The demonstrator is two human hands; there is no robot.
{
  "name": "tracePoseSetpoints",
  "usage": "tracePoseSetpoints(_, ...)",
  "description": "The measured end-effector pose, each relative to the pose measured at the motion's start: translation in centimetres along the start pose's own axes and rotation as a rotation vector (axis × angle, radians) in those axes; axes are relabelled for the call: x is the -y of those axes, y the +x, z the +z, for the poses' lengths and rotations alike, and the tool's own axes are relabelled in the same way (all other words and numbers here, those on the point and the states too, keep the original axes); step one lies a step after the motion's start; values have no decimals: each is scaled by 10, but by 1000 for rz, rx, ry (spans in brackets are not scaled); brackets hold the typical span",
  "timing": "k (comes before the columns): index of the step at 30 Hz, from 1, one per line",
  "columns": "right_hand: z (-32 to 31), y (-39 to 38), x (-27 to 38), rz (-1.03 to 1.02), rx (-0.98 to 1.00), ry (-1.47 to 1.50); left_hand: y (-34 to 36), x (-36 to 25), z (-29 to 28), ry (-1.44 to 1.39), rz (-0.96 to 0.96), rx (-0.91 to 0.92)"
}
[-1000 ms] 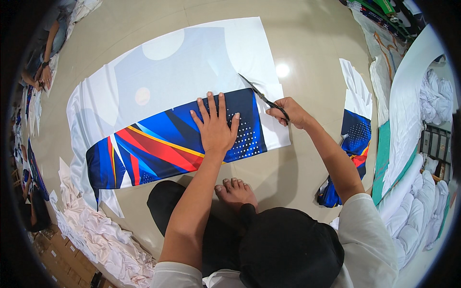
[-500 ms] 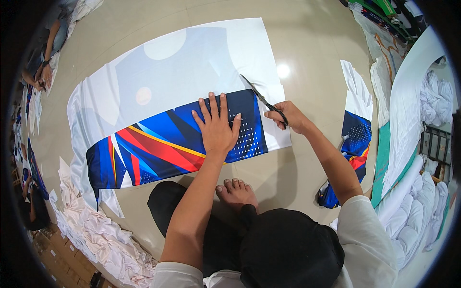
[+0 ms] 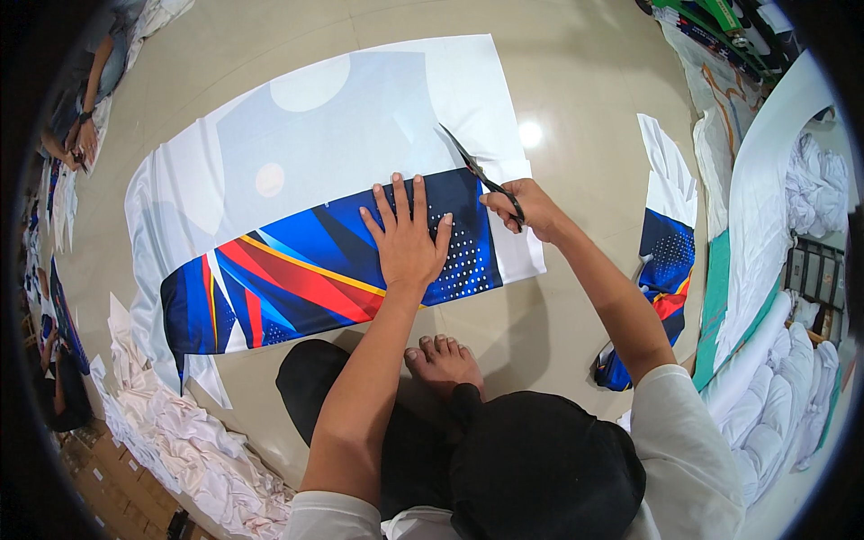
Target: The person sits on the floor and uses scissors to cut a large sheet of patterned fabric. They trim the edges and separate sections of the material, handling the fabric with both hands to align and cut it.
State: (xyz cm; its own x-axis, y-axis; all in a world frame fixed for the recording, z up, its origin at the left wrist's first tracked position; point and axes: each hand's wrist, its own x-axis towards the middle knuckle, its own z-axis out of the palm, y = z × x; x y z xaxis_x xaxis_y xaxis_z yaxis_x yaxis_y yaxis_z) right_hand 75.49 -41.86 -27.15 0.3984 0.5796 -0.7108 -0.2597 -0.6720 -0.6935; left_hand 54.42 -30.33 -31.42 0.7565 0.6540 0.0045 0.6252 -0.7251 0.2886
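Note:
A large sheet of fabric (image 3: 225,162) lies on the floor, its white back facing up with a faint shirt-panel shape showing through. Its near part shows a printed side (image 3: 306,270) in blue, red, yellow and navy with white dots. Spread flat on that print, my left hand (image 3: 410,243) presses the cloth down with its fingers apart. To the right, my right hand (image 3: 526,212) grips black-handled scissors (image 3: 479,169) by the loops. Their blades point up and left across the print's right corner, over the white cloth.
A narrow printed piece (image 3: 668,261) lies on the floor at the right. Crumpled pale cloth (image 3: 180,423) is heaped at the lower left, beside cardboard boxes (image 3: 117,486). White fabric bundles (image 3: 774,387) line the right edge. Another person's hand (image 3: 85,142) works at the far left.
My right hand and the scissors have moved slightly left and up, so the blade tips reach farther over the white cloth. My left hand stays in place.

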Motion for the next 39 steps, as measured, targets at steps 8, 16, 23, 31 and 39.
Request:
tracePoseSetpoints(8, 11, 0, -5, -6, -8, 44, 0, 1, 0, 0, -2, -8)
tracePoseSetpoints(16, 18, 0, -10, -27, -10, 67, 0, 1, 0, 3, 5, -20)
tracePoseSetpoints(23, 18, -2, -10, -34, -23, 53, 0, 1, 1, -1, -5, -8)
tracePoseSetpoints(31, 25, -4, -7, -20, -41, 88, 0, 0, 0, -14, 2, -15)
tracePoseSetpoints(39, 35, 5, 10, -12, -73, 104, 0, 1, 0, -16, 2, -18)
